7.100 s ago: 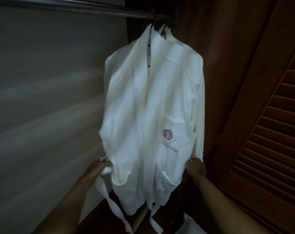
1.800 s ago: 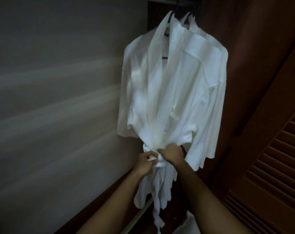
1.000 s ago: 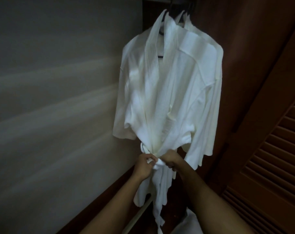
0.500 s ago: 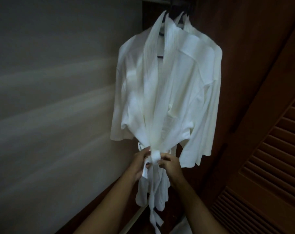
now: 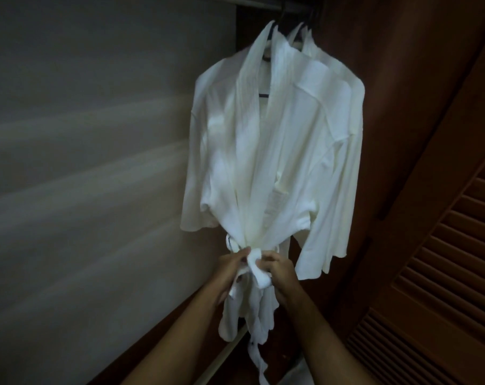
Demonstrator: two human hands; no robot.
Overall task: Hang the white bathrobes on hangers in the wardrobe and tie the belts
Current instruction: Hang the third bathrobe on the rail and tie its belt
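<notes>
White cloth belt (image 5: 253,262) pinched from both sides at the robe's waist, lower centre of the frame. Left hand (image 5: 230,270) curled around one belt end on the left of the knot, fingers closed on the strip. Right hand (image 5: 281,269) curled on the other side, fingertips tight against the thick loop of the knot. Loose belt tails (image 5: 256,354) dangling below toward the bottom edge.

Above the grip, front bathrobe (image 5: 266,162) gathered in at the waist, hung on a dark hanger (image 5: 266,55) at top centre; second bathrobe (image 5: 344,79) just behind, right shoulder and sleeve peeking out. Left sleeve edge close to the pale wall (image 5: 82,162), filling the left half. Dark wooden panel (image 5: 402,107) right behind the robes; slatted door (image 5: 452,259) along the right edge, well apart from the hands. Open room mostly below the robe and to the lower left.

Compared with half a second ago: hands a little lower and further apart, knot pulled fuller between them. Seven seconds ago: robe open, belt ends held wide at either side.
</notes>
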